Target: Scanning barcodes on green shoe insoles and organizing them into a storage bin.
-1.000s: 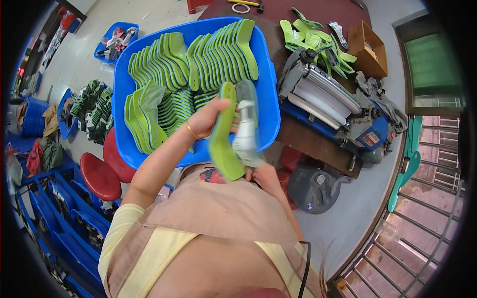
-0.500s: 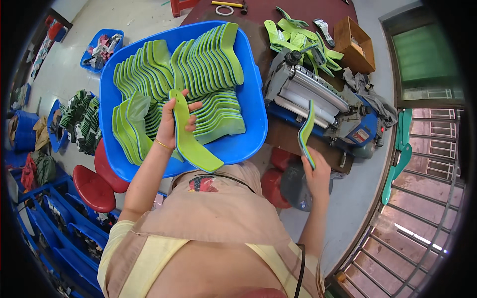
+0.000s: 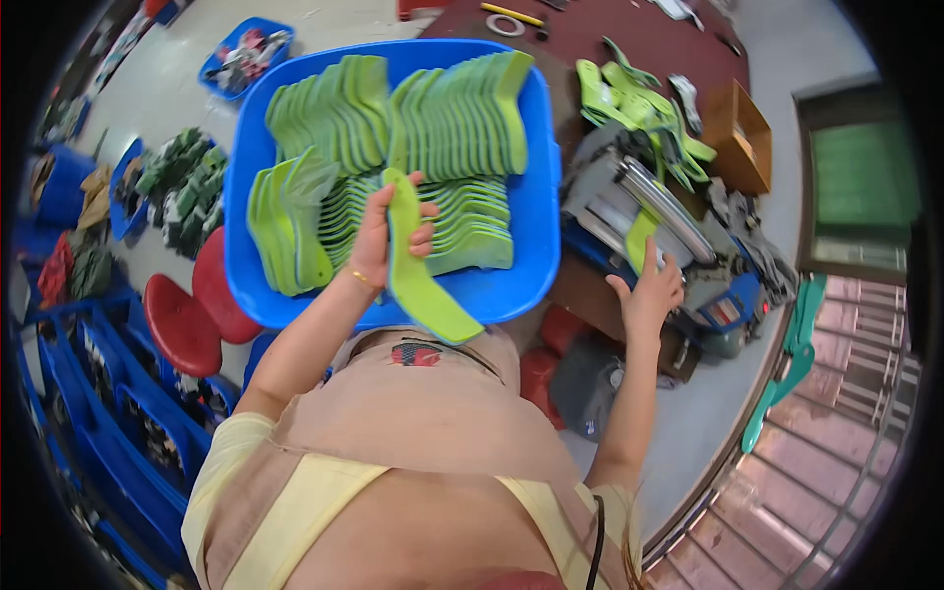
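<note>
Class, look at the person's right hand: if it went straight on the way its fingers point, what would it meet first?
The right hand would probably meet the green insole at its fingertips first, then the roller machine beyond; fingertip contact is hard to judge.

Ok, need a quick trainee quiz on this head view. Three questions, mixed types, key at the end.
1. Multiple choice: what does the left hand grip?
a) a yellow-handled hammer
b) a curved, flat lime-green piece
c) a round white ring

2. True or false: the right hand is inside the large, rounded blue plastic tub.

3. Fill in: in the picture, the brown, open-topped box stands to the ___ of the loose pile of lime-green pieces.

Key:
1. b
2. False; it is at the grey-and-blue machine with metal rollers, outside the tub.
3. right
</note>
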The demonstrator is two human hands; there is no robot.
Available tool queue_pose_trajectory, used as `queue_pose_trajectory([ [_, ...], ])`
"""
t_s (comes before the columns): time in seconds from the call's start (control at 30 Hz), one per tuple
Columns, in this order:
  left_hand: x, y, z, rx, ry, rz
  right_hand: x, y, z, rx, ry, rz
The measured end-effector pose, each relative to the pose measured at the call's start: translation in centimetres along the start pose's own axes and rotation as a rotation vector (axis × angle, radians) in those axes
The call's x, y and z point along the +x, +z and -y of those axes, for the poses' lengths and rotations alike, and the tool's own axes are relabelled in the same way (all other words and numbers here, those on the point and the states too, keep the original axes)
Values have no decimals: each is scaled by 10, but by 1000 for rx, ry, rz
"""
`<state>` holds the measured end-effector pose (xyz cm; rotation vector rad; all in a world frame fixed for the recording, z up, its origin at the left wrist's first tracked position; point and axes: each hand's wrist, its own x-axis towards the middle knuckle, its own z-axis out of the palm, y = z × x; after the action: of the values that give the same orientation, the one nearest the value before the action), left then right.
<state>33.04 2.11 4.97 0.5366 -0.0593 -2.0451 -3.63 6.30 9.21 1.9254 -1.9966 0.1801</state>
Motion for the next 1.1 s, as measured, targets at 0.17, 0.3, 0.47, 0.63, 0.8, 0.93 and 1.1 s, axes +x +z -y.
queue_pose_trajectory([
  [0.17, -3, 26, 10, 1, 121, 114, -46, -2, 119, 1520, 160, 899],
  [0.3, -15, 25, 0, 570, 230, 233, -49, -25, 155, 2044, 720, 1336],
  [0.47, -12, -20, -107, 1856, 632, -236, -62, -25, 96, 1830, 648, 900],
  [0.63, 4, -57, -174, 2642, 151, -717, -74, -17, 50, 1760, 921, 600],
  [0.8, -24, -98, -188, 2477, 209, -721, -98, -6, 18, 1777, 1182, 374],
  [0.93, -80, -61, -166, 1992, 630, -529, -113, 9, 4, 1796, 1349, 279],
  [1.1, -133, -32, -158, 1519, 570, -528, -80, 52, -11, 1817, 1460, 260],
])
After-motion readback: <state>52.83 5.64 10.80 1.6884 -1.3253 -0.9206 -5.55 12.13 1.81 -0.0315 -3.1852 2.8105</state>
